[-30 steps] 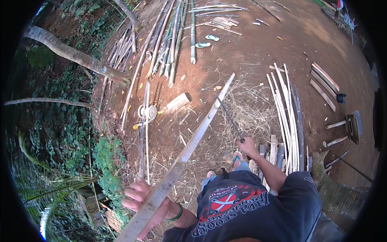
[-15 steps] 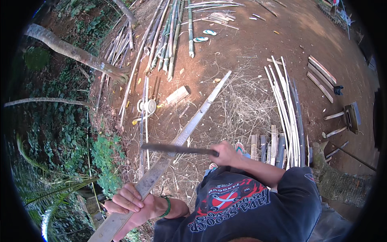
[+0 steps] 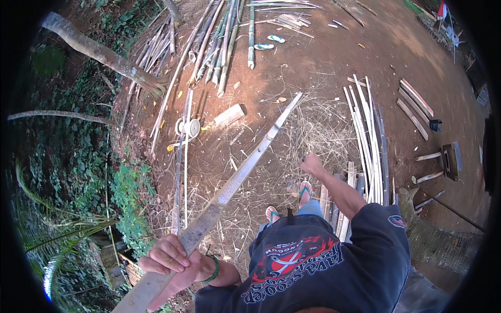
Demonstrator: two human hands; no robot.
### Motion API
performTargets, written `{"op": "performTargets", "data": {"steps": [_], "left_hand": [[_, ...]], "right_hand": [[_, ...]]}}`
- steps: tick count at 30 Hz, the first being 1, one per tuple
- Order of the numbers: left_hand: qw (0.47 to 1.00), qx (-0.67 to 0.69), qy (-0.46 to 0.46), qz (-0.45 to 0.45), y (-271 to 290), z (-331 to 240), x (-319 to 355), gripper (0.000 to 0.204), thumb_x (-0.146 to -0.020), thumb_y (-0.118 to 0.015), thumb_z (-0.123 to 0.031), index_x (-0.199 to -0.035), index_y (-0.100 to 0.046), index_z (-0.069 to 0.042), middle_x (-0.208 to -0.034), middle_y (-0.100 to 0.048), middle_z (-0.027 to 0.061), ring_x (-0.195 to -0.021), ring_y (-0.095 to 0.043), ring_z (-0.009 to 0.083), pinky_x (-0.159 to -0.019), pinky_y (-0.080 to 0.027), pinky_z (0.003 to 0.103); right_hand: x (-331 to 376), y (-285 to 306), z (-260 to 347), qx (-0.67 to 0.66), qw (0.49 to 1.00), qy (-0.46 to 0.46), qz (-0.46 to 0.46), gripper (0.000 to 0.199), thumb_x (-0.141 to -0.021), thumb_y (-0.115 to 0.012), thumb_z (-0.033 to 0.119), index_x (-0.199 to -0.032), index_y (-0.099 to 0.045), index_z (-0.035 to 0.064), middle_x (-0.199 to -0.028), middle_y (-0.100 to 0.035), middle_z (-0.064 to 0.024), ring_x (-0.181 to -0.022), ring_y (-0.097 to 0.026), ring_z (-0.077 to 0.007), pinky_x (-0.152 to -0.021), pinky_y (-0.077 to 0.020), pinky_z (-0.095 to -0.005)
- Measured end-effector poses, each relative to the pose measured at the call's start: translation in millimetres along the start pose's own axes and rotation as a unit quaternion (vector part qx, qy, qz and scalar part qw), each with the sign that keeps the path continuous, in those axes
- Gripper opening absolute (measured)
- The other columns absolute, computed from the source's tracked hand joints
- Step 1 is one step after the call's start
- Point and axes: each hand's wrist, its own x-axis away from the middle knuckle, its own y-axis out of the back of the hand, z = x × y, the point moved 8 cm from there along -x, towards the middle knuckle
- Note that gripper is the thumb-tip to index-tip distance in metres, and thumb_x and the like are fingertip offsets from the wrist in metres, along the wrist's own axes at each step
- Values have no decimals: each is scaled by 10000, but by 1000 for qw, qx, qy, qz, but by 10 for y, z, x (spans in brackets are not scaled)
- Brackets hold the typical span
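My left hand (image 3: 169, 262) is wrapped round the lower part of a long split bamboo strip (image 3: 237, 179). The strip slants away from me to the upper right, pale inner face showing, tapering toward its far end. To the right of the strip and apart from it, my right hand (image 3: 312, 164) is closed in a fist. A small dark end of the machete (image 3: 303, 158) shows at the fist; most of the tool is hidden or seen end-on.
Bamboo poles (image 3: 225, 49) lie far left of centre. Pale thin strips (image 3: 366, 146) are stacked at right, beside shavings (image 3: 323, 122). A short bamboo piece (image 3: 229, 116), a white reel (image 3: 192, 128) and flip-flops (image 3: 264, 46) rest on the ground. A small stool (image 3: 450, 163) lies far right.
My right hand has swung forward and to the right with the machete, whose dark blade crossed the strip before. My left hand still grips the bamboo strip in nearly the same place.
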Motion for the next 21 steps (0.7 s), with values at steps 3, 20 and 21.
{"op": "performTargets", "data": {"steps": [3,20,21], "left_hand": [[1000,3,-8,2,93,-94,-7,797,-698,-460,-937,-699,-385,-143,-482,-429,-15,-387,-408,81,-435,-334,205],[987,67,-24,142,76,-1682,-1075,492,-759,-756,-339,-931,-414,-30,-562,-452,-11,-405,-447,120,-503,-457,226],[987,94,-27,130,184,-1766,-1148,560,-770,-742,-481,-924,-437,-37,-618,-477,15,-445,-470,129,-532,-488,238]], "right_hand": [[-9,35,216,-8,999,49,13,287,-772,-652,271,-791,-699,-12,-771,-669,-282,-749,-693,-394,-712,-555,-476],[553,216,156,-142,989,-24,-45,341,-744,-677,289,-794,-684,-49,-711,-670,-240,-677,-680,-358,-686,-524,-445],[665,209,275,-147,988,-5,-42,321,-750,-678,263,-756,-661,-57,-658,-643,-229,-607,-640,-339,-642,-502,-435]]}}
